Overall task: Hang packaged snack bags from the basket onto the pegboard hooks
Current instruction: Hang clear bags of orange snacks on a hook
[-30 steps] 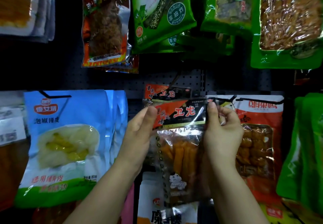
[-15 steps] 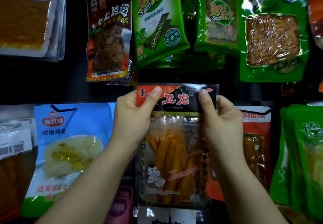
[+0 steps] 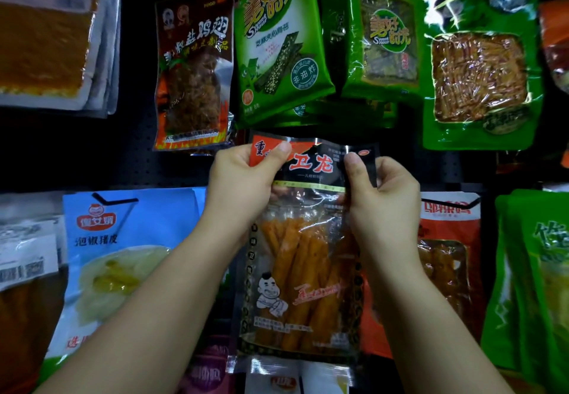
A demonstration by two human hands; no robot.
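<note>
Two bare arms reach up from the bottom of the view. The left hand (image 3: 243, 184) pinches the top left corner of a snack bag (image 3: 303, 255), with the thumb on the front. The right hand (image 3: 383, 199) pinches the top right corner the same way. The snack bag is in the middle, held up in front of the dark pegboard (image 3: 135, 153). It stands tall, with its long side going up and down, its top edge up and its front facing the person. Its top is black and red, and its clear window shows long orange sticks inside. The bag and the arms hide part of the bags behind them. Just left of it hangs a blue bag (image 3: 123, 255) with yellow food showing. Just right hangs a red bag (image 3: 446, 255) on a black hook (image 3: 451, 203). A green bag (image 3: 535, 286) hangs at the far right. Higher up hang a brown bag (image 3: 194, 70), two green seaweed bags (image 3: 277, 45) and a green bag with brown strips (image 3: 480, 70). White and orange packs (image 3: 49, 36) hang at the top left.
</note>
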